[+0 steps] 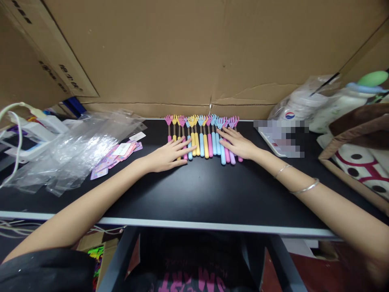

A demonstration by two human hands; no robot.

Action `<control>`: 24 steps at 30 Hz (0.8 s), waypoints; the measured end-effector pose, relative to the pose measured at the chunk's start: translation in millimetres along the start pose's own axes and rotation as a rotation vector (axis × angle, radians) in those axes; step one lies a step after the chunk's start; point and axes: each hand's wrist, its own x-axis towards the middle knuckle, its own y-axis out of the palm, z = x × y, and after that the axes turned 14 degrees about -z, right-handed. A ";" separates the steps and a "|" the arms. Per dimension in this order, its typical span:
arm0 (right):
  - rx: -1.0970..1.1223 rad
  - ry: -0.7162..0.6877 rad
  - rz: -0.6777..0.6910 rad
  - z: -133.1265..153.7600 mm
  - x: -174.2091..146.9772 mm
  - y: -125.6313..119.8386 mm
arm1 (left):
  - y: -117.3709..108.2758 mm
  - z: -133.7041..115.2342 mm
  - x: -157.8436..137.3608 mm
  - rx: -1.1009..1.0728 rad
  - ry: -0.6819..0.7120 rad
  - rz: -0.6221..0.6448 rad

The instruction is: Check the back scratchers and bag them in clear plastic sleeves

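Observation:
Several back scratchers [201, 138] in pink, yellow, blue and purple lie side by side in a row on the black table [200, 190]. Their claw ends point to the cardboard wall and their handles toward me. My left hand [168, 155] rests flat with fingers spread over the handles at the row's left end. At the right end my right hand [238, 144] lies the same way, fingers apart, touching the handles there. Both palms cover parts of some back scratchers. Neither hand grips anything.
Clear plastic bags [73, 150] and printed cards [117, 156] lie on the left, near a white device [33, 140] with a cable. To the right are a phone [273, 142], a bagged cup [304, 107], a bottle [343, 105] and a fabric bag [361, 158]. Cardboard [182, 52] stands behind.

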 end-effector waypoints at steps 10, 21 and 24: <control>0.018 -0.016 -0.012 27.3 4.2 7.7 | -13.8 9.0 -9.6 -0.014 -0.086 0.129; 0.045 0.017 -0.021 59.7 13.0 14.2 | -5.8 20.3 -3.6 -0.054 -0.109 -0.100; 0.046 0.023 -0.008 69.3 15.1 13.9 | -1.1 25.1 -2.8 -0.038 -0.094 -0.093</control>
